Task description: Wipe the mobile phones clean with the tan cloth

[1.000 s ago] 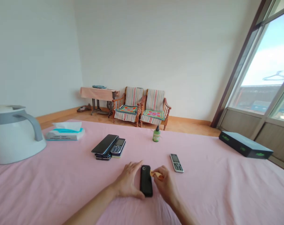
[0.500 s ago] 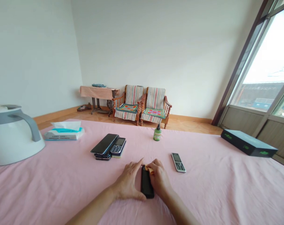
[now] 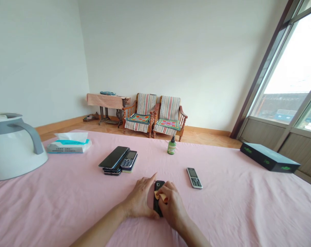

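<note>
Two hands flank black phone [image 3: 158, 185] | left hand [image 3: 140, 200] grips its edge | right hand [image 3: 172, 204] pinches orange pad [image 3: 161, 196] atop it

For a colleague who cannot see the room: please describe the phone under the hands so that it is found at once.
On the pink-covered table, look near its front edge. A black phone lies flat there between the left hand and the right hand, which presses an orange pad on it. The stacked phones and the grey keypad phone lie untouched.

black phone [image 3: 159, 184] lying flat on the pink tabletop [image 3: 235, 212], top end pointing away; small orange cloth [image 3: 161, 197] pressed against its face.
</note>
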`<state>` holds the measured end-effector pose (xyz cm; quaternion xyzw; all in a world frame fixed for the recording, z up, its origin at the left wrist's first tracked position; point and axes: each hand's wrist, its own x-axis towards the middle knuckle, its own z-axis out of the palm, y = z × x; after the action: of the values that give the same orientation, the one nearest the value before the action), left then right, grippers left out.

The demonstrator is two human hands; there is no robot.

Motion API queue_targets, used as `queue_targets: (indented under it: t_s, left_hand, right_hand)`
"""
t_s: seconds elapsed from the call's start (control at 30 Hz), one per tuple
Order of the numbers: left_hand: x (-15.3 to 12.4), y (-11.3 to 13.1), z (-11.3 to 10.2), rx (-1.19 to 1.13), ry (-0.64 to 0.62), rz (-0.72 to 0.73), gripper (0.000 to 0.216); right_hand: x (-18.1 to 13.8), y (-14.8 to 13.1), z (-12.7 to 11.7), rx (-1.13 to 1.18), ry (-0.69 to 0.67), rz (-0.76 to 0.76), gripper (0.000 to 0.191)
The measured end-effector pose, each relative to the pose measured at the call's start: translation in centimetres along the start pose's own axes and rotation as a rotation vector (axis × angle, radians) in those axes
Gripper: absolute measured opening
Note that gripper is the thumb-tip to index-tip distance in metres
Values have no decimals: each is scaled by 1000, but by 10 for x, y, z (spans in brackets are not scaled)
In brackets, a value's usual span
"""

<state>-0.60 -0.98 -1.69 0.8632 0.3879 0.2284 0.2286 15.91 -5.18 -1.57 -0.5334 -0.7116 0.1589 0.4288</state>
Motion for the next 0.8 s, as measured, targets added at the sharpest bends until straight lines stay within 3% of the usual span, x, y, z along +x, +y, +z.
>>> queue_targets:
  t_s: [0.17, 0.37, 0.63, 0.8]
  left_hand:
    - [-1, 2, -1, 7, 1, 6, 119]
    - [-1, 0, 1, 3, 3, -10, 127]
    - [-1, 2, -2, 11, -10, -17, 125]
    - [0, -8, 8, 7, 47, -17, 134]
  right_hand:
    - [10, 7, 2, -3, 21, 12, 36]
    - [-13, 2, 0, 20, 1, 16, 29]
    - [19, 4, 4, -13, 53, 6, 34]
    - [-6, -1, 7, 1, 35, -104, 38]
